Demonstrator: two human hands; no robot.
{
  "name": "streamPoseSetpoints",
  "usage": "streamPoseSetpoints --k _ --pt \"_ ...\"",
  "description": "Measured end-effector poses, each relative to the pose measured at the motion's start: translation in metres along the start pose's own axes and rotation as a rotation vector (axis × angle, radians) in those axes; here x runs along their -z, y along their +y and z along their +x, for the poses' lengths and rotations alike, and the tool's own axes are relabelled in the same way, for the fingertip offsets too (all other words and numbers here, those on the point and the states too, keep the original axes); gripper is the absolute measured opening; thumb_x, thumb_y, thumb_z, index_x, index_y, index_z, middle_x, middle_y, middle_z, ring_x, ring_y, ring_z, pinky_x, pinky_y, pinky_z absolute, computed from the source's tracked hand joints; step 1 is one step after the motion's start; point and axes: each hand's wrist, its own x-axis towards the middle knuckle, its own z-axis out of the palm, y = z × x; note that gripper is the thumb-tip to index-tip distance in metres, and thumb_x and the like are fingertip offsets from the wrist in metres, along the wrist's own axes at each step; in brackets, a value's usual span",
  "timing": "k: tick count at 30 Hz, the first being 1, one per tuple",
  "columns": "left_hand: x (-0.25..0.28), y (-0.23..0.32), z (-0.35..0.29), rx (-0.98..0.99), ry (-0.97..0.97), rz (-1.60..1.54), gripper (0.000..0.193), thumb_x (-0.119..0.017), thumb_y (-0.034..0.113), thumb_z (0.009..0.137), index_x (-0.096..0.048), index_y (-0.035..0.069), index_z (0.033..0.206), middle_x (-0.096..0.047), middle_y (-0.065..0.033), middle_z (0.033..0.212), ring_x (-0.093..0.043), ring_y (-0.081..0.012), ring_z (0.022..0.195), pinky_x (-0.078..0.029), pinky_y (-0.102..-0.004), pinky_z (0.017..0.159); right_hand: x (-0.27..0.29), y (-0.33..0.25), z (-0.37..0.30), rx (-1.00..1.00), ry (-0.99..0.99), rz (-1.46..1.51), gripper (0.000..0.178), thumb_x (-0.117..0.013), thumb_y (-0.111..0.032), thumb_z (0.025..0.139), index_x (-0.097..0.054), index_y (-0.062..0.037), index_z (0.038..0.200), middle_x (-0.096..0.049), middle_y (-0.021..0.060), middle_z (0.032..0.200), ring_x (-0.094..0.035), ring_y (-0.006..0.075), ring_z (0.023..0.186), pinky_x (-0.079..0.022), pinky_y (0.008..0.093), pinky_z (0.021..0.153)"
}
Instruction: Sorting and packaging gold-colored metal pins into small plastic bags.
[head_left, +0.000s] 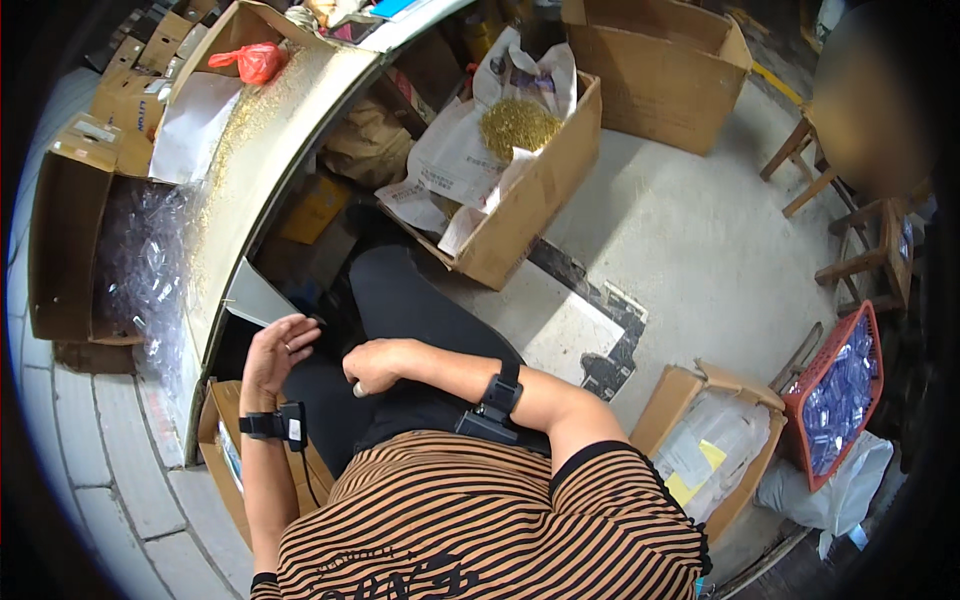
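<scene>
My left hand point(280, 350) is raised beside the table's edge, its fingers stretched out and nothing seen in them. Just beyond its fingertips is a pale flat panel point(262, 292) jutting from under the table. Over my lap, my right hand point(376, 367) is closed with its fingers curled under; whatever it may hold is hidden. A ring shows on each hand, and a black strapped device sits on each forearm. On the table point(268, 130) lie scattered small gold-coloured pieces point(232, 135) and a heap of clear plastic pieces point(150, 260).
Ahead stands a cardboard box point(530, 220) lined with white sacking, holding a gold-coloured heap point(518, 128). Another large carton point(660, 75) is behind it. To the right are a red basket point(797, 425) of clear bluish pieces, an open carton point(665, 410) and a wooden stool point(868, 250).
</scene>
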Motion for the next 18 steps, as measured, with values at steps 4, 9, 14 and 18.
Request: streamPoseSetpoints --k 4,9,14,18 --pt "-0.004 -0.014 0.003 -0.073 -0.142 -0.008 0.03 -0.05 0.023 0.09 -0.06 -0.002 0.104 -0.062 -0.0082 0.076 -0.06 -0.0179 0.069 -0.051 -0.0312 0.074 -0.009 0.013 0.008 -0.011 -0.026 0.037 0.03 -0.06 -0.021 0.077 -0.066 -0.0012 0.099 -0.066 0.0188 0.094 -0.063 0.0327 0.091 -0.049 0.0405 0.081" --pt "0.028 -0.04 -0.017 -0.055 0.067 -0.173 0.024 -0.05 0.02 0.091 -0.061 -0.001 0.095 -0.034 0.0044 0.047 -0.03 -0.0042 0.035 -0.047 -0.0268 0.05 -0.015 0.014 0.024 -0.185 -0.168 0.217 0.03 -0.055 -0.018 0.083 -0.063 0.0003 0.105 -0.066 0.0198 0.087 -0.067 0.0256 0.074 -0.053 0.0372 0.066" --pt "0.105 -0.126 -0.016 0.068 0.342 -0.644 0.022 -0.056 0.018 0.088 -0.059 0.001 0.102 -0.042 0.003 0.055 -0.028 -0.0043 0.036 -0.035 -0.021 0.043 -0.007 0.025 0.032 -0.305 -0.112 0.682 0.039 -0.048 -0.012 0.089 -0.049 0.0073 0.122 -0.062 0.0204 0.101 -0.068 0.0235 0.07 -0.055 0.0301 0.053" --pt "0.124 -0.181 -0.025 -0.016 0.332 -0.912 0.027 -0.058 0.016 0.085 -0.059 -0.001 0.107 -0.06 -0.0076 0.074 -0.038 -0.0074 0.043 -0.039 -0.0234 0.048 -0.005 0.029 0.042 -0.38 -0.121 0.944 0.038 -0.05 -0.016 0.092 -0.049 0.0047 0.124 -0.061 0.0179 0.109 -0.067 0.0224 0.082 -0.057 0.0297 0.062"
